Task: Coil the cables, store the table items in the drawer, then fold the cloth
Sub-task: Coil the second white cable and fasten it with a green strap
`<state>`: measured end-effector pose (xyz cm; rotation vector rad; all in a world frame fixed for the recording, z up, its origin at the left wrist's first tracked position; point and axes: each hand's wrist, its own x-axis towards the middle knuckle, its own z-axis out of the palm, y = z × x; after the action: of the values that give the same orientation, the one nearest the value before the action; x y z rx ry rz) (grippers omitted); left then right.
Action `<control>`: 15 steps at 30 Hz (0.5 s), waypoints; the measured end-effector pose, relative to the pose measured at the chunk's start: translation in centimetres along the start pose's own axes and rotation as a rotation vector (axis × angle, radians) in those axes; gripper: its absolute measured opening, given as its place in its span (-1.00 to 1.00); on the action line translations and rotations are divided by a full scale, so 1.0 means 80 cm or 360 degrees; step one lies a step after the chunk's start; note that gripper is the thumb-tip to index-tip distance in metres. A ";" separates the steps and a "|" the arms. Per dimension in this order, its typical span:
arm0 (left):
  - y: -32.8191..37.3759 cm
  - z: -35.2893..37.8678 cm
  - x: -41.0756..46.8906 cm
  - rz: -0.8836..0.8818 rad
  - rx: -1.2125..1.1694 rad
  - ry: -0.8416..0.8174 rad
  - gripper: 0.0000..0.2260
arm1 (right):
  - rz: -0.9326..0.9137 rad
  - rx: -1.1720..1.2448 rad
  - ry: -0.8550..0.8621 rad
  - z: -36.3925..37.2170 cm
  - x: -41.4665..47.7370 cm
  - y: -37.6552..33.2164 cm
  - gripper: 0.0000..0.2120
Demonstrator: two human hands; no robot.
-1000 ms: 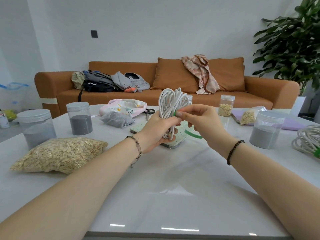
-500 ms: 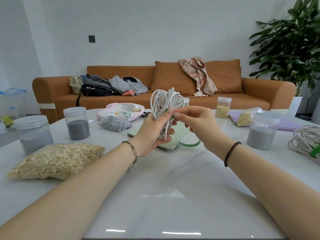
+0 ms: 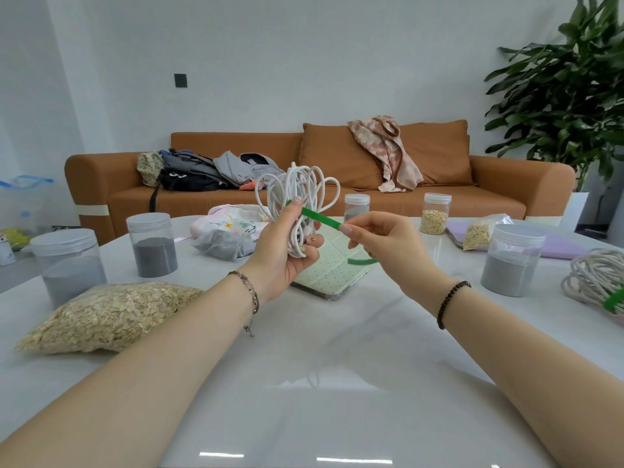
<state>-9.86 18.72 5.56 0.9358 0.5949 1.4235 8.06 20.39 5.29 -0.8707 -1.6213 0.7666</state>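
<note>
My left hand (image 3: 282, 251) grips a coiled white cable (image 3: 297, 201) upright above the white table (image 3: 304, 383), its thumb pressing one end of a green strap (image 3: 320, 219) against the coil. My right hand (image 3: 381, 243) pinches the strap's other end, drawn out to the right of the coil. A second coiled cable (image 3: 594, 282) with a green tie lies at the table's right edge. A patterned cloth (image 3: 233, 222) sits crumpled behind the coil. A pale green dotted case (image 3: 332, 268) lies flat under my hands.
A bag of oat flakes (image 3: 108, 315) lies at the left. Jars of grey powder (image 3: 152, 244) (image 3: 67, 265) (image 3: 513, 261) stand on both sides, a jar of grain (image 3: 435, 214) and a small grain bag (image 3: 477, 233) at the back right. A grey pouch (image 3: 223, 244) lies near the cloth.
My right hand has pulled the green strap out to the right, away from the coil. My left hand keeps its grip on the cable.
</note>
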 end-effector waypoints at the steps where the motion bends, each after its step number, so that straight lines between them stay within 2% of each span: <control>1: 0.000 0.001 -0.001 -0.0025 0.0001 -0.0044 -0.77 | 0.0015 -0.0003 0.0008 -0.002 0.001 0.002 -0.92; 9: -0.004 0.007 -0.010 -0.0390 0.0165 -0.0387 -0.70 | 0.0058 -0.0093 -0.0065 -0.008 0.005 0.010 -0.90; 15: 0.000 0.009 -0.015 -0.0694 0.0040 -0.0598 -0.61 | 0.0117 -0.0028 -0.0138 -0.015 0.009 0.014 -0.85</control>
<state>-9.37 17.42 5.77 0.9909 0.4954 0.8279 9.31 21.66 4.93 -0.9253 -1.6820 0.8530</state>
